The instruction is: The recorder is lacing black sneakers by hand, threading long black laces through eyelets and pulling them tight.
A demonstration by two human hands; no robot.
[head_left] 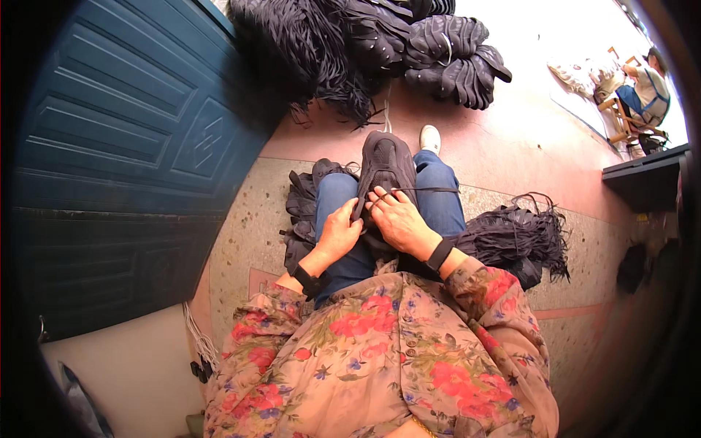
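Sitting with your knees apart, you have a dark shoe upper (385, 162) lying lengthwise between your jeans-clad legs (440, 193), its toe pointing away from you. Your left hand (339, 232) is closed on the near left edge of it, thumb and fingers pinching the side. Your right hand (399, 220) rests over the middle, fingers bent and bunched beside a dark lace (432, 190) that runs out to the right across your thigh; you cannot tell whether the fingertips pinch it. Dark straps circle both wrists, below the cuffs of your floral jacket (372, 350).

Beside your left leg lie more dark shoe pieces (298, 244), and by your right leg sits a bundle of uppers with tangled laces (511, 237). Ahead of you on the floor (511, 157), past your white shoe (431, 139), are stacked dark uppers (453, 58) next to a heap of long dark strands (303, 51). To your left stands a blue panelled door (120, 139); far off at the upper right, another person (646, 95) sits on a wooden chair (621, 128)
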